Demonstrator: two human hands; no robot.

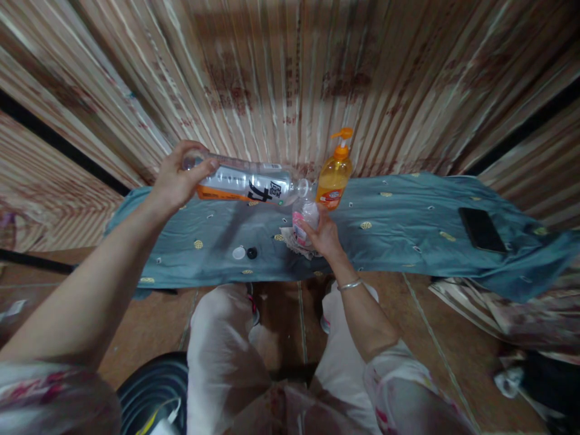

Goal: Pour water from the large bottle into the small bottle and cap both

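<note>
My left hand [181, 175] is closed around the base end of a large clear plastic bottle [244, 178] with a silver and orange label. The bottle lies nearly level in the air, its neck at the mouth of a smaller clear bottle [306, 211] with a pink label. My right hand [324, 232] grips that small bottle, which stands on a crumpled pale cloth [294, 241]. Whether liquid is flowing between them I cannot tell. Just behind my right hand stands an orange pump bottle [334, 178]. A white cap [238, 253] and a black cap [252, 253] lie nearer me.
A blue-green cloth with pineapple prints [399, 241] covers the narrow table. Toward its right end lies a black phone [481, 229]. A pleated curtain [272, 78] hangs behind. On the floor at lower left is a round black ribbed object [149, 380] with a cable on it.
</note>
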